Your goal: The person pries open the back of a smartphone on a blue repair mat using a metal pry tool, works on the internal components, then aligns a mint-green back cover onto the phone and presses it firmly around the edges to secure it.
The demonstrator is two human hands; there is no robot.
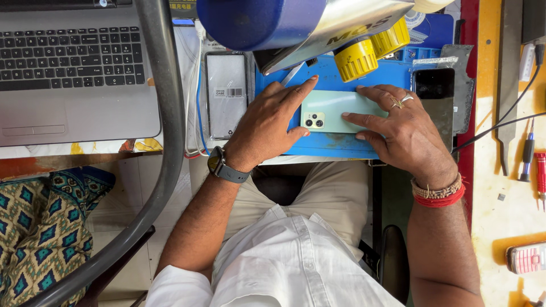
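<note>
1. Far left, a patterned cushion (pixel 34 227) sits low in the frame, and above it a grey laptop (pixel 74 68) lies open on the bench.
2. A curved grey tube (pixel 165 142) sweeps down past the laptop's right edge.
3. Next, a clear-backed panel (pixel 226 94) with a sticker lies flat beside white cables (pixel 196 113).
4. Here's the left hand (pixel 267 125), watch (pixel 219 165) on the wrist: fingers spread and flat, index tip stretched to the phone's top left corner, thumb at its camera end. It presses, it grips nothing.
5. Centre: the pale green phone (pixel 330 108) lies back-up on the blue mat (pixel 335 145), camera cluster at the left, pinned between both hands.
6. Overhead, a blue and silver machine (pixel 296 23) with yellow knobs (pixel 355 59) hangs over the mat.
7. The right hand (pixel 404 133), ring on one finger, bands at the wrist: fingers splayed, tips resting on the phone's right half, open, closed round nothing.
8. Just right of it, a black phone (pixel 435 85) lies screen-up.
9. Far right, screwdrivers (pixel 532 159) and a small keypad phone (pixel 526 258) on the yellow bench (pixel 500 227).
</note>
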